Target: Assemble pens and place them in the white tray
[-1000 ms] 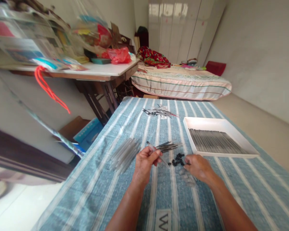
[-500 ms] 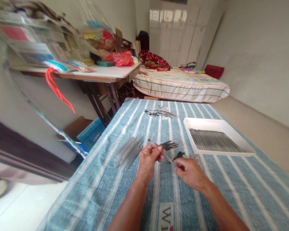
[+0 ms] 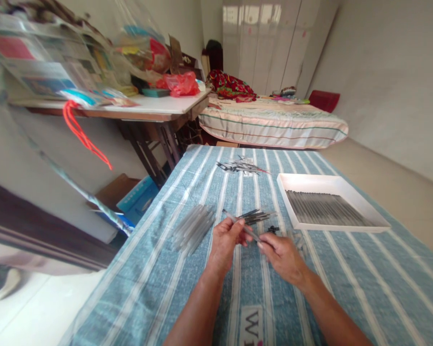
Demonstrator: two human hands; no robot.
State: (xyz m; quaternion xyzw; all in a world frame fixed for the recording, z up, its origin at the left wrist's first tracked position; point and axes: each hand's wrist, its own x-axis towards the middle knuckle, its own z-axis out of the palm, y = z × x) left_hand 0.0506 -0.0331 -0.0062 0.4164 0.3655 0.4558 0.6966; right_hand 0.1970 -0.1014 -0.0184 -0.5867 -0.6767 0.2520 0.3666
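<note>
A slim grey translucent pen [image 3: 251,234] slants between my two hands over the table. My left hand [image 3: 222,241] is closed round its middle, the back end poking out past the thumb. At the lower end, my right hand [image 3: 283,257] pinches the pen, its fingertips hiding the tip. Just beyond the hands lie a bunch of dark thin pen refills [image 3: 258,217] and a small heap of black parts [image 3: 273,229]. To the left is a pile of grey pen barrels [image 3: 193,228]. Clear small pieces [image 3: 300,242] lie partly behind my right hand.
A white open box [image 3: 346,228] at the right holds a row of dark pens [image 3: 324,209]. Thin black and red pieces [image 3: 242,166] lie scattered at the far end of the striped cloth [image 3: 159,274]. A cluttered side table [image 3: 166,108] and a bed [image 3: 274,127] stand beyond.
My right hand's fingertips have closed on the pen's lower end, where a thin tip showed before. The left hand keeps its hold. The view has shifted slightly.
</note>
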